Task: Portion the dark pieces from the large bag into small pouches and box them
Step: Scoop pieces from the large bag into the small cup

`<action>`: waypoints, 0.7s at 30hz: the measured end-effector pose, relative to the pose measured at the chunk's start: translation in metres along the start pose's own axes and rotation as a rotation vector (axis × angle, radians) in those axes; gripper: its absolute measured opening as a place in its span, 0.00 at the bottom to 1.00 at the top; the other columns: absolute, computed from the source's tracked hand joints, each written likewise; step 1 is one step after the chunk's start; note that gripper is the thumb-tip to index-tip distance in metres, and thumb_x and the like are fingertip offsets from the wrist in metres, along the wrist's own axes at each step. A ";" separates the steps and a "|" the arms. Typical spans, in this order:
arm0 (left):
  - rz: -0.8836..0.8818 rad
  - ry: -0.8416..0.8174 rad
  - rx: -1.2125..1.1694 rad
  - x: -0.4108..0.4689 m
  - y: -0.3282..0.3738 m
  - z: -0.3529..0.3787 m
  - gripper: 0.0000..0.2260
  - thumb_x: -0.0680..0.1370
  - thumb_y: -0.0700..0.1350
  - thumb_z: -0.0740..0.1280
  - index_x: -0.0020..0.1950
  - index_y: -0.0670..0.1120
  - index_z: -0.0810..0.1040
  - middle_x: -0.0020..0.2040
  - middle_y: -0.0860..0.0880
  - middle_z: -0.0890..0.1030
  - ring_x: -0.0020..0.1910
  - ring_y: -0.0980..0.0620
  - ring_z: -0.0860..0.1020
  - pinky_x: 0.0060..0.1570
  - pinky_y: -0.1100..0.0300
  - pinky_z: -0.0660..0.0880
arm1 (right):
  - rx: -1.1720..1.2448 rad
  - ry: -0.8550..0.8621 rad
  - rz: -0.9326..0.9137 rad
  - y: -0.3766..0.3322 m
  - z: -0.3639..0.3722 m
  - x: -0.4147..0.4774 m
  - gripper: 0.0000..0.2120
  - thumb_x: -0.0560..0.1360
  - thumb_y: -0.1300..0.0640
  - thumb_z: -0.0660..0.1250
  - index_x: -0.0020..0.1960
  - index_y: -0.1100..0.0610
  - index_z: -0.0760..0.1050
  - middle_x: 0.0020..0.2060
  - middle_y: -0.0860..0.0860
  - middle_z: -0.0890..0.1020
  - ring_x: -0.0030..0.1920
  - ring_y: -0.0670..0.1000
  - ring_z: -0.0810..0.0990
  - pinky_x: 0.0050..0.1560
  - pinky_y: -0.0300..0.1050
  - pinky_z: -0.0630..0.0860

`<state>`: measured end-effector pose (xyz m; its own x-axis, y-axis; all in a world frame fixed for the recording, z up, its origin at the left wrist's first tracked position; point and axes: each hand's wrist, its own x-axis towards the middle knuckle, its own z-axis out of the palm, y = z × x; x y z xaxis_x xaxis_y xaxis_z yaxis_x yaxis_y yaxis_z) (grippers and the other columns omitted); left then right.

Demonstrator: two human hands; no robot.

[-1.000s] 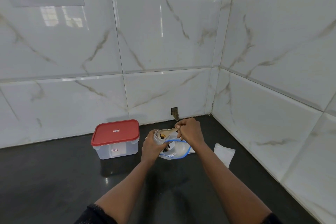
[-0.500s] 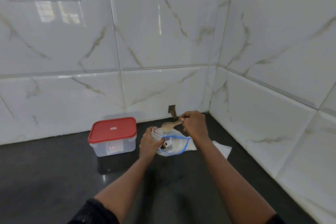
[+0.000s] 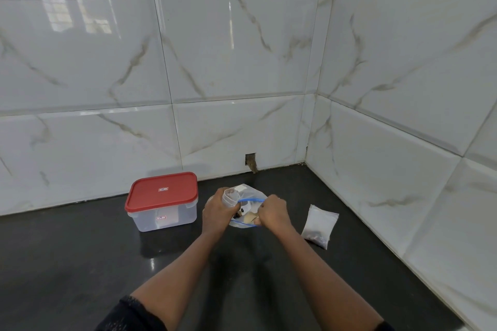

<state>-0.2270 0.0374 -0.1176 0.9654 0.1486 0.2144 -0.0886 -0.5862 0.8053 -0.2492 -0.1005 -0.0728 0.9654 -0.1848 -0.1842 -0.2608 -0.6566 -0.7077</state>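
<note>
A large clear bag (image 3: 251, 193) with a blue zip rim lies open on the dark counter, a few dark pieces inside. My left hand (image 3: 219, 209) holds a small clear pouch (image 3: 231, 196) upright at the bag's left edge. My right hand (image 3: 273, 212) grips a pale wooden spoon (image 3: 250, 216) whose bowl is down inside the bag. A filled small pouch (image 3: 320, 226) lies flat to the right. A clear box with a red lid (image 3: 162, 200) stands shut to the left.
White marbled tile walls meet in a corner at the back right. A small notch (image 3: 251, 161) is cut in the back wall at counter level. The dark counter (image 3: 80, 263) stretches toward me and to the left.
My right hand has lowered the spoon from the small pouch's mouth down into the large bag. The left hand keeps holding the pouch.
</note>
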 end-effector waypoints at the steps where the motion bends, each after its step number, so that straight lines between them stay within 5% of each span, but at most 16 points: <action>1: 0.016 -0.002 0.015 0.000 0.001 -0.001 0.21 0.71 0.50 0.73 0.61 0.48 0.72 0.56 0.48 0.79 0.54 0.50 0.76 0.55 0.54 0.75 | 0.011 0.000 0.004 0.000 0.006 -0.001 0.12 0.77 0.63 0.59 0.57 0.67 0.75 0.54 0.61 0.80 0.54 0.58 0.80 0.53 0.46 0.79; 4: 0.047 0.000 0.063 0.003 0.001 -0.003 0.19 0.71 0.51 0.72 0.60 0.49 0.73 0.54 0.50 0.81 0.53 0.50 0.77 0.55 0.52 0.75 | -0.018 0.017 0.045 -0.004 0.017 -0.001 0.15 0.79 0.63 0.58 0.64 0.65 0.72 0.60 0.59 0.77 0.59 0.55 0.78 0.46 0.37 0.71; 9: 0.093 0.001 0.106 0.006 -0.001 -0.007 0.18 0.72 0.52 0.71 0.60 0.50 0.74 0.52 0.51 0.82 0.50 0.51 0.79 0.54 0.50 0.75 | 0.063 0.070 0.127 -0.008 0.025 0.009 0.17 0.80 0.64 0.53 0.68 0.65 0.68 0.65 0.59 0.72 0.63 0.55 0.75 0.56 0.42 0.73; 21: 0.191 -0.050 0.151 0.016 0.001 -0.017 0.19 0.70 0.51 0.72 0.58 0.49 0.75 0.48 0.50 0.83 0.46 0.51 0.80 0.49 0.52 0.77 | 0.338 0.012 0.321 -0.018 0.039 0.039 0.15 0.80 0.62 0.57 0.66 0.63 0.70 0.63 0.58 0.74 0.57 0.53 0.77 0.57 0.41 0.75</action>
<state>-0.2163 0.0523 -0.1039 0.9459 -0.0134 0.3243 -0.2364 -0.7131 0.6600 -0.2066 -0.0671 -0.0941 0.8357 -0.3494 -0.4237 -0.5264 -0.2898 -0.7993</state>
